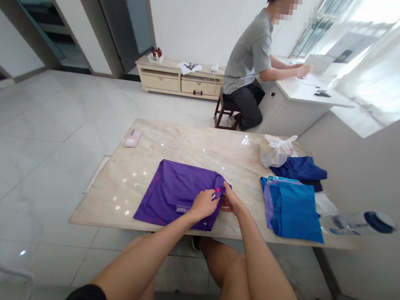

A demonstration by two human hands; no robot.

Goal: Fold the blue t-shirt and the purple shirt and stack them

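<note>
A purple shirt with white printed lettering lies folded flat near the front edge of the marble-look table. At its right end, my left hand is closed on the fabric, where a small pink patch shows between the fingers. My right hand grips the same gathered edge from the right, thumb on top and fingers partly hidden behind the cloth. To the right lies a stack of folded blue and lilac garments, apart from both hands.
On the table are a pink packet, a white plastic bag, a dark blue garment and a clear bottle with a blue lid. Beyond, a person in grey sits at a white desk.
</note>
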